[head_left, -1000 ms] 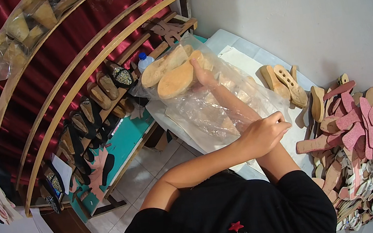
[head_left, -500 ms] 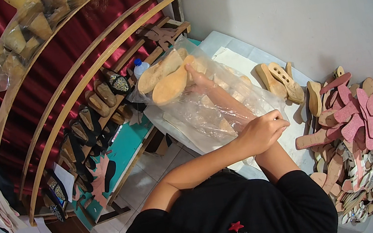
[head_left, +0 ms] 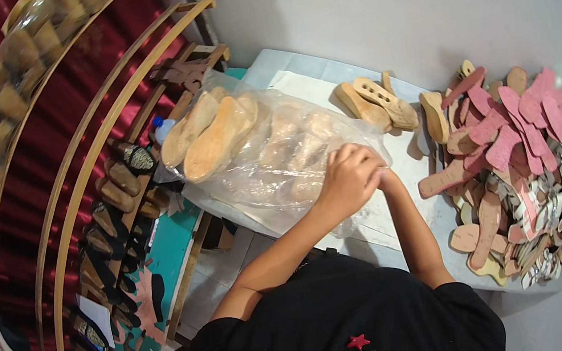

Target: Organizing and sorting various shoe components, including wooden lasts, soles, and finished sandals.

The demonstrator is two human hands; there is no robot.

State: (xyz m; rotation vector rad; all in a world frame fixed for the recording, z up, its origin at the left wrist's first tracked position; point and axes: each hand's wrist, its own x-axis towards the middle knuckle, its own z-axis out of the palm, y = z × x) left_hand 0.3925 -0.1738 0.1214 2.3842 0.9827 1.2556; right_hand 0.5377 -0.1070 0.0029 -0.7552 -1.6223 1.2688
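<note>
On the table lies a clear plastic bag (head_left: 253, 187) with several tan wedge shoe soles (head_left: 213, 138) inside, two large ones at its far left end. My left hand (head_left: 346, 178) is closed on the gathered mouth of the bag at its near right end. Close against it, my right hand (head_left: 387, 176) is at the same bag mouth. Its fingers are mostly hidden behind my left hand and the plastic, so their grip does not show. Beyond the bag, loose wedge soles (head_left: 362, 107) stand on the table.
A heap of pink and tan insole pieces (head_left: 509, 132) covers the table's right side. At left, a wooden rack (head_left: 106, 118) holds shoes (head_left: 123, 175) before a red curtain. Bagged heel blocks (head_left: 8, 101) lie on its top shelf. A bottle (head_left: 161, 127) stands behind the bag.
My right arm, which reached deep into the bag with the hand at the far soles, has drawn back to the bag mouth. My left hand stays there. The view has shifted.
</note>
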